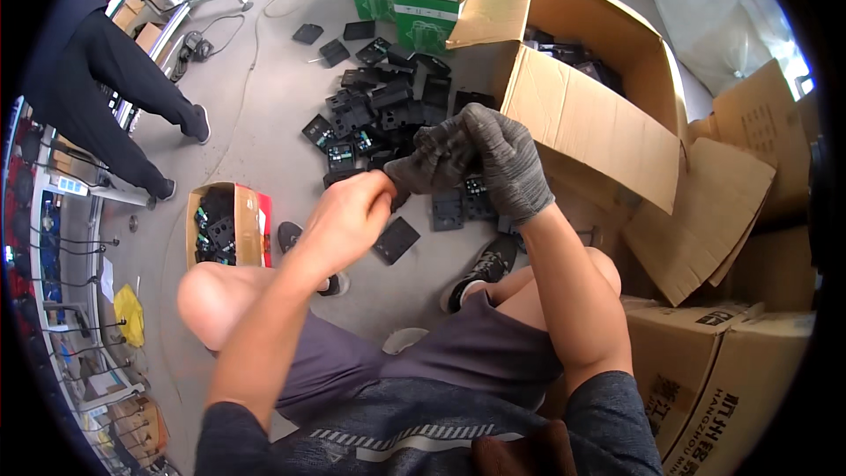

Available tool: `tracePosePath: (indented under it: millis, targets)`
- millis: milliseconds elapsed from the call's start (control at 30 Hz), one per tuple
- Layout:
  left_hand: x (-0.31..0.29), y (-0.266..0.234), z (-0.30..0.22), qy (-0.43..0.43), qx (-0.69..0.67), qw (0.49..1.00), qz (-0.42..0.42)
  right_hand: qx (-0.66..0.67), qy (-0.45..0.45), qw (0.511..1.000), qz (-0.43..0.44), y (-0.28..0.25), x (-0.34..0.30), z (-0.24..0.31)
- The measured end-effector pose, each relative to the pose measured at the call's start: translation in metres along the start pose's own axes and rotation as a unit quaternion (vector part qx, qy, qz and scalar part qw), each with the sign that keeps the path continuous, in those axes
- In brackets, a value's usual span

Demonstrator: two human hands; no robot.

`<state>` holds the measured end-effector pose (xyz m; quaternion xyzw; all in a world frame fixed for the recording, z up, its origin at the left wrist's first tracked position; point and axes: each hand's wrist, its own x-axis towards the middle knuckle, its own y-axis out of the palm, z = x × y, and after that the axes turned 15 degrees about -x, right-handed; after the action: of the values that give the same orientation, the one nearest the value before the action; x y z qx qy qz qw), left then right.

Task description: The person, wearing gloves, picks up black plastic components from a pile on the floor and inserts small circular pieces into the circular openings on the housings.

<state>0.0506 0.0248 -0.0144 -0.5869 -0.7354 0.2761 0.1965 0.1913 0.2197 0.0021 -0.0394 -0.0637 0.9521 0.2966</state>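
Note:
A grey knit glove covers my right hand, whose fingers are curled closed. Bunched up between my two hands is a second grey glove. My bare left hand is closed, gripping this loose glove at its left end, while my right fingers hold the other side. Below and beyond my hands, a heap of black plastic housings lies on the floor, some showing green circuit boards. One flat black housing lies apart, between my shoes.
A large open carton of black parts stands at the right, near two green-and-white boxes. A smaller carton of similar parts sits by my left knee. Closed cartons are at my right. A person in dark trousers stands at left, by racks.

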Motion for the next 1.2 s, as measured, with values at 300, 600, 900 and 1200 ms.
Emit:
tracePosePath:
  millis: [300, 600, 900, 1200]
  targets:
    - [-0.018, 0.028, -0.01, 0.002, -0.504, 0.847, -0.172, 0.21, 0.061, 0.975, -0.03, 0.005, 0.015, -0.018]
    - [-0.117, -0.05, -0.146, 0.392, -0.56, 0.609, 0.402, 0.034, 0.028, 0.999, -0.032, -0.001, 0.02, -0.014]
    - [-0.104, -0.102, -0.17, 0.311, -0.406, 0.808, 0.292, -0.008, 0.034, 0.998, -0.047, 0.013, 0.013, -0.017]
    - [-0.108, -0.086, -0.264, 0.236, -0.492, 0.788, -0.285, 0.067, 0.04, 0.997, -0.013, -0.012, 0.017, -0.009]
